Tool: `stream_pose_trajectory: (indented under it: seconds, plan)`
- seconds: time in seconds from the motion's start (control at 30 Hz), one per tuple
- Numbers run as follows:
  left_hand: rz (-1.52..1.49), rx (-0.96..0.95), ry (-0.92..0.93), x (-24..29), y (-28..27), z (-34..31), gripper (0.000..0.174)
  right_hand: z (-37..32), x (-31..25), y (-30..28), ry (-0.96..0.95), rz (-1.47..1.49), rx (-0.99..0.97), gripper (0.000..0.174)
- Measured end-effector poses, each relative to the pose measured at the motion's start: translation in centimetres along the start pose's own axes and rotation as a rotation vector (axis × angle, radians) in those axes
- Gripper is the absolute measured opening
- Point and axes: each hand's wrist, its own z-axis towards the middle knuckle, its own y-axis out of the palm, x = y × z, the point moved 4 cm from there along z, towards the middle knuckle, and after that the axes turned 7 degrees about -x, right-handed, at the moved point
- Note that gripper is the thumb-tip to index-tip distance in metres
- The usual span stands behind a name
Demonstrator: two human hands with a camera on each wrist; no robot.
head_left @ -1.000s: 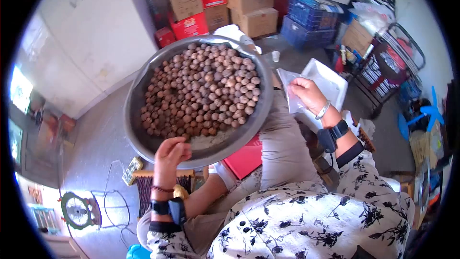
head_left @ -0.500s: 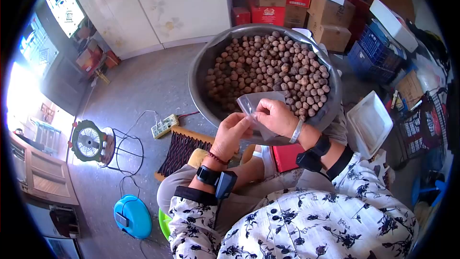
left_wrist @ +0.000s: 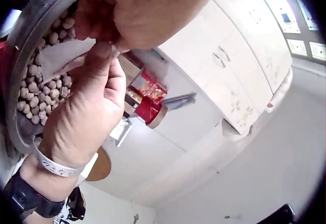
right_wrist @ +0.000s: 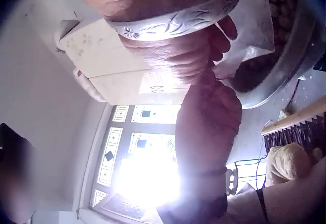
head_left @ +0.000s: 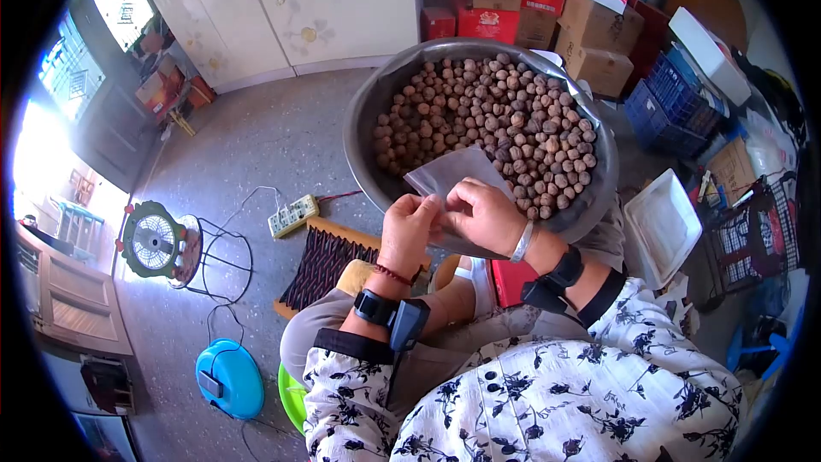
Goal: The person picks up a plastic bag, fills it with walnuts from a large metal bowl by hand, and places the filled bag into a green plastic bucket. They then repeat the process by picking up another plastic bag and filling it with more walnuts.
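A clear plastic bag [head_left: 462, 169] hangs over the near part of a big metal basin [head_left: 363, 145] filled with walnuts [head_left: 513, 111]. My left hand [head_left: 405, 233] pinches the bag's near edge between thumb and fingers. Right beside it, my right hand [head_left: 486, 217] pinches the same edge, fingertips close to the left ones. In the left wrist view, the bag [left_wrist: 60, 57] spreads away from both hands above the walnuts. The right wrist view has the bag [right_wrist: 252, 33] reaching out past the right hand's curled fingers.
A white tray [head_left: 662, 227] stands right of the basin. Below the basin are a woven stool [head_left: 329, 269] and a red box [head_left: 511, 281]. A power strip [head_left: 292, 216], a fan [head_left: 156, 239] and a blue basin [head_left: 244, 376] are on the left floor. Boxes [head_left: 594, 34] stack behind.
The right hand has brought the bag from the basin's right side to the left hand, which moved off the basin's near rim and took hold too. The head view has shifted left.
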Motion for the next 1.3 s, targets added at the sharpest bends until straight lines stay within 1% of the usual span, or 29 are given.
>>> stream_pose_trajectory:
  seconds: [0.07, 0.13, 0.17, 0.23, 0.27, 0.33, 0.37, 0.43, 0.47, 0.53, 0.6, 0.67, 0.73, 0.8, 0.87, 0.97, 1.03, 1.1, 1.13, 1.2, 1.23, 1.27, 1.3]
  plan:
    - [0.006, -0.011, -0.001, 0.0, 0.1, 0.0, 0.024, 0.1, 0.9, 0.3, 0.039, 0.027, -0.032, 0.018]
    - [0.011, -0.021, 0.000, 0.1, 0.1, 0.0, 0.025, 0.0, 1.6, 0.7, 0.163, 0.242, -0.091, 0.016]
    - [0.011, -0.028, 0.009, 0.2, 0.1, 0.0, 0.025, 0.1, 1.5, 0.8, 0.166, 0.242, -0.091, 0.016]
    - [0.013, -0.036, 0.019, 0.2, 0.1, 0.1, 0.025, -0.1, 1.9, 1.0, 0.234, 0.520, -0.113, 0.015]
    - [0.004, -0.045, 0.029, 0.1, 0.2, 0.1, 0.025, -0.1, 2.1, 0.8, 0.234, 0.521, -0.112, 0.015]
    - [-0.004, -0.057, 0.037, 0.2, 0.4, 0.1, 0.025, -0.3, 2.7, 1.0, 0.322, 0.639, -0.182, 0.015]
    - [-0.023, -0.081, 0.049, 0.4, 0.5, 0.1, 0.025, -0.3, 2.8, 1.0, 0.322, 0.641, -0.179, 0.015]
    - [-0.043, -0.106, 0.060, 0.5, 0.5, 0.1, 0.025, -0.4, 3.1, 1.3, 0.379, 0.921, -0.165, 0.012]
    - [-0.032, -0.111, 0.056, 0.5, 0.5, 0.1, 0.024, -0.5, 3.1, 1.4, 0.379, 0.923, -0.163, 0.012]
    - [-0.020, -0.117, 0.050, 0.4, 0.5, 0.2, 0.023, -0.5, 2.9, 1.6, 0.383, 0.968, -0.068, 0.012]
    - [-0.018, -0.118, 0.111, 0.8, 0.7, 0.1, 0.021, -0.5, 2.5, 1.2, 0.385, 0.928, -0.079, 0.012]
    - [-0.026, -0.121, 0.105, 1.1, 0.9, -0.1, 0.020, -0.5, 2.1, 0.9, 0.387, 0.886, -0.089, 0.013]
    - [-0.034, -0.125, 0.098, 1.1, 1.0, -0.1, 0.020, -0.5, 1.8, 0.7, 0.358, 0.758, -0.066, 0.013]
    - [0.024, -0.161, 0.090, 0.9, 0.8, 0.0, 0.020, -0.5, 2.5, 1.1, 0.368, 0.755, -0.079, 0.013]
    - [0.016, -0.173, 0.093, 0.6, 0.5, 0.2, 0.019, -0.5, 2.9, 1.3, 0.379, 0.752, -0.091, 0.014]
    - [0.017, -0.183, 0.099, 0.8, 0.7, 0.0, 0.019, -0.5, 3.0, 1.5, 0.374, 0.832, -0.094, 0.015]
    - [0.025, -0.183, 0.099, 0.7, 0.7, 0.1, 0.019, -0.6, 3.5, 1.9, 0.421, 0.989, -0.039, 0.014]
    - [0.071, -0.103, 0.091, 0.2, 0.0, 0.4, 0.017, -0.6, 4.2, 1.3, 0.429, 0.995, -0.020, 0.014]
    - [0.071, -0.103, 0.090, 0.0, -0.1, 0.4, 0.017, -0.6, 4.4, 1.0, 0.435, 1.001, -0.001, 0.014]
    - [0.108, -0.005, 0.039, -0.2, -0.9, 0.6, 0.015, -0.6, 4.5, 0.9, 0.429, 1.011, 0.018, 0.013]
    - [0.148, 0.006, 0.020, -0.4, -1.4, 0.9, 0.016, -0.6, 4.8, 1.0, 0.435, 0.982, 0.025, 0.013]
    - [0.147, 0.003, 0.017, -0.7, -1.2, 1.0, 0.016, -0.6, 4.9, 1.1, 0.442, 0.954, 0.032, 0.013]
    - [0.167, 0.054, 0.068, -0.5, -1.1, 0.9, 0.016, -0.6, 4.9, 1.3, 0.445, 0.954, 0.034, 0.013]
